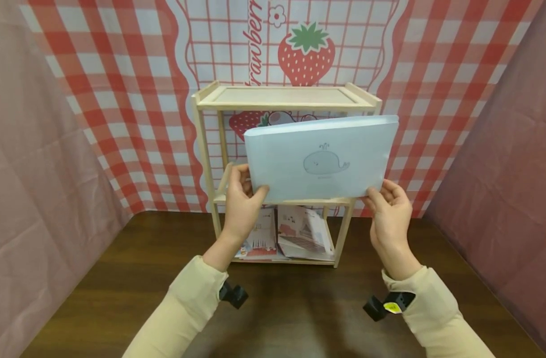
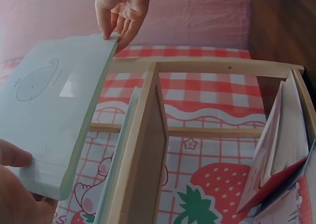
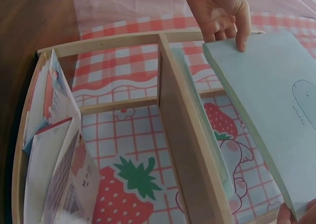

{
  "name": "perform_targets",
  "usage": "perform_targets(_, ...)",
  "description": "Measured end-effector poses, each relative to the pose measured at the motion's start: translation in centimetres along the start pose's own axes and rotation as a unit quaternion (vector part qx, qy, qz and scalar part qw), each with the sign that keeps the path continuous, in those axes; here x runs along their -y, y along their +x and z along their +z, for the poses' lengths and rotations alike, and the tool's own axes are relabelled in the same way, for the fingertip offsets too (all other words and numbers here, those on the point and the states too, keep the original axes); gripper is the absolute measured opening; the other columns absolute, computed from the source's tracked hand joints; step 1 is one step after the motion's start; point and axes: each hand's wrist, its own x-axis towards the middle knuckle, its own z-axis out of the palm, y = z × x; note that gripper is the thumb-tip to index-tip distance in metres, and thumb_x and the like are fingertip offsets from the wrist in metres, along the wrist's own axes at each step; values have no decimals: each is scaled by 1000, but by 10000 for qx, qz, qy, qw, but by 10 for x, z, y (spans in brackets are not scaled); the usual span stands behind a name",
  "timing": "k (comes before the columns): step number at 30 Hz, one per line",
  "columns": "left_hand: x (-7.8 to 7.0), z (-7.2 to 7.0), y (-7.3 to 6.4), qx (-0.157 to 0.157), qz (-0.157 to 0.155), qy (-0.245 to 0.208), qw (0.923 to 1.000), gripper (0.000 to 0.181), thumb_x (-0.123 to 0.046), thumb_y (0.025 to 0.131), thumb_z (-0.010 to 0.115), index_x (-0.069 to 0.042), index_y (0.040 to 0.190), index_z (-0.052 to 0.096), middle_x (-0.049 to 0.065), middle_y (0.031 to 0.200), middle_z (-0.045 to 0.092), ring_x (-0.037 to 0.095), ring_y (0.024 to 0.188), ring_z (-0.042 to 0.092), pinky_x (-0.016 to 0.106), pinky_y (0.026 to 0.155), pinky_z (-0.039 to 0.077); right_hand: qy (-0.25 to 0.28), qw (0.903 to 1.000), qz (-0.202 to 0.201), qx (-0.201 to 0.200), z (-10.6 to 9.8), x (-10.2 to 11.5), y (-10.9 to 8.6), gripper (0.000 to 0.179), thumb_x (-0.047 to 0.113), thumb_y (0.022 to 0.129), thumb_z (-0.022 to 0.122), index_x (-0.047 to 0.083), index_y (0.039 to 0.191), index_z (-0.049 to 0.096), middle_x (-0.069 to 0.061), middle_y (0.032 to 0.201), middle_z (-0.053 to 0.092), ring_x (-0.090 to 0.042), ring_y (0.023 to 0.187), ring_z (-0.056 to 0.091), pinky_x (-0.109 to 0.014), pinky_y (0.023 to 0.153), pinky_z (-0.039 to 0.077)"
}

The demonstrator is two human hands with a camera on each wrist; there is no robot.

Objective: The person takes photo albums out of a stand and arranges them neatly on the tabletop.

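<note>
A pale blue folder (image 1: 281, 164) with a small whale drawing on its cover is held up in front of the wooden shelf's middle level. My left hand (image 1: 243, 206) pinches its lower left corner, thumb on the cover. At the lower right corner my right hand (image 1: 391, 214) pinches it the same way, thumb in front. The left wrist view shows the folder (image 2: 54, 110) has some thickness, with its far corner between the right hand's fingers. On the middle board lies another thin pale blue item (image 3: 202, 120), apart from the held folder.
The light wooden shelf (image 1: 286, 105) stands on a dark wooden table (image 1: 156, 278). Several books or booklets (image 1: 301, 231) lean on its bottom level. Behind hangs a red checked cloth with strawberries (image 1: 306, 52); pink curtains (image 1: 40, 199) flank both sides.
</note>
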Motion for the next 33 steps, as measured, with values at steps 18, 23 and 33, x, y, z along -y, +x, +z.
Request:
perform_targets(18,8,5,-9,47,-548,301,9980,38,1,83,56,-7,117,41,8,114,54,22,102,59,35,83,50,26,9990,416,-173,-16,-5,-2,13,3,88,53,2,100,51,-5,88,56,-10,68,56,-20,60,50)
perform_targets(23,10,6,-11,73,-572,186,9982,39,4,82,55,-4,117,40,12,113,53,25,101,58,37,82,50,11,9984,511,-234,-19,-7,-3,11,7,88,54,3,99,52,-4,83,55,-9,65,54,-19,57,47)
perform_targets(33,18,8,-14,211,-519,-35,9984,37,6,82,52,-3,116,38,13,113,50,26,103,56,38,85,49,102,9978,612,-230,-24,-10,-4,11,8,89,54,3,98,52,-4,84,58,-9,64,58,-20,56,49)
